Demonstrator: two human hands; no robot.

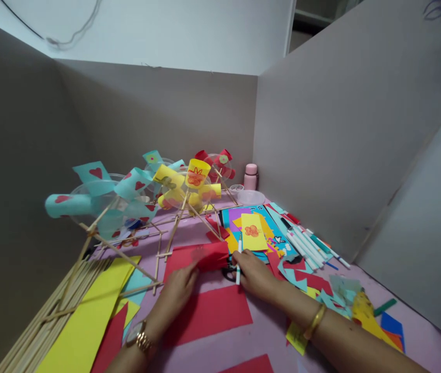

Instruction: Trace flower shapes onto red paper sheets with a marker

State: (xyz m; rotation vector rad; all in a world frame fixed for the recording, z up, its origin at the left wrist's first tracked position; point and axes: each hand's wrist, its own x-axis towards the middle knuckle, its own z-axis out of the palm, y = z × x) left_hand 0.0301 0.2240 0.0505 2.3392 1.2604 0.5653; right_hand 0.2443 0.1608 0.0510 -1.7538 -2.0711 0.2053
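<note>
My left hand [181, 285], a watch on its wrist, is closed at the edge of a small piece of red paper [214, 255]. That piece is lifted a little and looks blurred. Between the fingers of my right hand [254, 273] is a slim white marker [238, 272], held nearly upright. Black-handled scissors [228, 274] lie partly hidden between the hands. A larger red sheet [216, 316] lies flat on the pink table nearer to me. Just beyond my right hand is a yellow card [253, 231] with an orange-red drawing.
Paper-cup-like windmills on stick frames, one blue [101, 194] and one yellow [187, 181], stand left and behind. Wooden sticks [49, 311] and yellow sheets [91, 311] lie at left. Several markers [306, 246] and paper scraps [313, 282] lie at right. A pink bottle [250, 177] stands in the corner.
</note>
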